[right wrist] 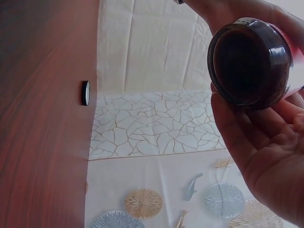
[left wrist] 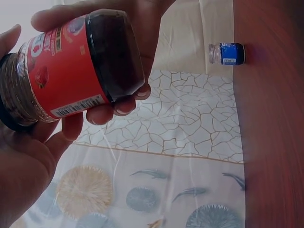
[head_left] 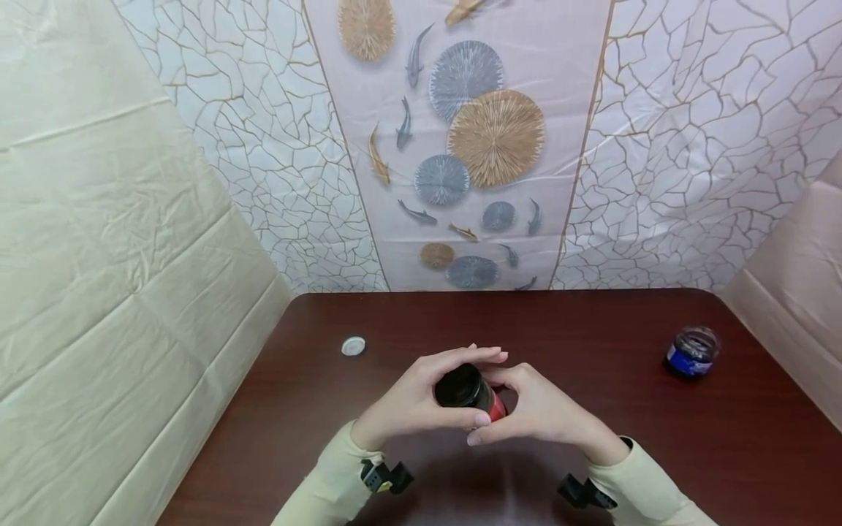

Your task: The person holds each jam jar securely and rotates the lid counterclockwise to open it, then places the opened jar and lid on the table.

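Observation:
Both hands hold a jar with a red label (left wrist: 66, 66) above the table, tilted on its side. My left hand (head_left: 417, 398) curls round its black-lidded end, thumb in front and fingers behind. My right hand (head_left: 546, 409) grips the other end, its fingertips curled round the dark, rounded base in the left wrist view. That dark base (right wrist: 242, 64) faces the camera in the right wrist view. Whether the lid is loose cannot be seen.
A glass jar with a blue label (head_left: 689, 358) stands open-topped at the table's right. A small round lid with a white inside (head_left: 353, 346) lies at the back left. The brown table (head_left: 579, 329) ends against patterned cloth behind, with beige cloth at both sides.

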### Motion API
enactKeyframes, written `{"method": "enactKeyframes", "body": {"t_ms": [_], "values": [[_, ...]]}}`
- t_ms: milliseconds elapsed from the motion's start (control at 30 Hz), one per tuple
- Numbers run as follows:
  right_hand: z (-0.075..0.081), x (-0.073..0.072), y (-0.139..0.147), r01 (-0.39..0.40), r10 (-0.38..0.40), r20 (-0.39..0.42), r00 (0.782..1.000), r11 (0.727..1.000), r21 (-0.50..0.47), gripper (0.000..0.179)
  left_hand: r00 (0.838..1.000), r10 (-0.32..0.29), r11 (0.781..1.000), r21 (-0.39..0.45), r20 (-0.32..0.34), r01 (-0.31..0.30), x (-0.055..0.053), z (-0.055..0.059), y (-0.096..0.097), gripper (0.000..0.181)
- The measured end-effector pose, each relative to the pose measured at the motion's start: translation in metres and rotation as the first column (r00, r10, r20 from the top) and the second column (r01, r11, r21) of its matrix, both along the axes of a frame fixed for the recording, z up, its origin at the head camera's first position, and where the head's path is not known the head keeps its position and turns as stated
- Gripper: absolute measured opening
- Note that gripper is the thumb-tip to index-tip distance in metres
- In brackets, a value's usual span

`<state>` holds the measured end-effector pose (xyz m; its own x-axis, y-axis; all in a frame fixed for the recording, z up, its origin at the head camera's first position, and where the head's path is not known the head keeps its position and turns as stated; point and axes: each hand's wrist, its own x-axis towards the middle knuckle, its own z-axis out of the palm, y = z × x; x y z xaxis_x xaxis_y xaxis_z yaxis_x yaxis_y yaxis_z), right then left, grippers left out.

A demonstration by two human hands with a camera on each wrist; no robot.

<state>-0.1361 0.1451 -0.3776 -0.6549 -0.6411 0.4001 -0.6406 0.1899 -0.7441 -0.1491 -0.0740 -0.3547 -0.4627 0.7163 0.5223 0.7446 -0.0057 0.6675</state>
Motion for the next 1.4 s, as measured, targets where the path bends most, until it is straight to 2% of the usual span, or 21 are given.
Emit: {"method": "enactKeyframes", "body": {"t_ms": [200,500,667,833,1100,1400], "values": [[0.002,0.001,0.002,0.037,-0.037,0.016,0.999,0.999,0.017,0.036,1.0,0.001,1.0,-0.006,0.001,-0.001,0.002,0.001,-0.002,0.071],[0.006,-0.002,0.007,0.054,-0.053,-0.017,0.998,0.998,0.024,0.045,0.999,-0.033,0.999,-0.028,0.027,0.034,0.011,0.024,-0.011,0.07],[0.006,-0.002,0.008,0.046,-0.045,-0.04,0.998,0.999,0.022,0.049,1.0,-0.017,0.997,-0.069,0.001,0.017,0.003,0.014,-0.015,0.073],[0.007,-0.004,0.008,0.035,-0.035,-0.028,0.999,0.999,0.021,0.047,1.0,-0.017,0.996,-0.082,-0.009,0.017,-0.004,0.004,-0.019,0.074],[0.005,-0.002,0.01,0.033,-0.033,0.041,0.999,0.999,0.015,0.05,1.0,-0.012,0.996,-0.092,-0.017,0.01,-0.006,0.0,-0.023,0.076],[0.004,-0.004,0.012,0.038,-0.038,0.033,0.999,0.999,0.005,0.053,1.0,0.026,0.995,-0.093,-0.011,-0.026,-0.004,0.0,-0.028,0.073]]}}
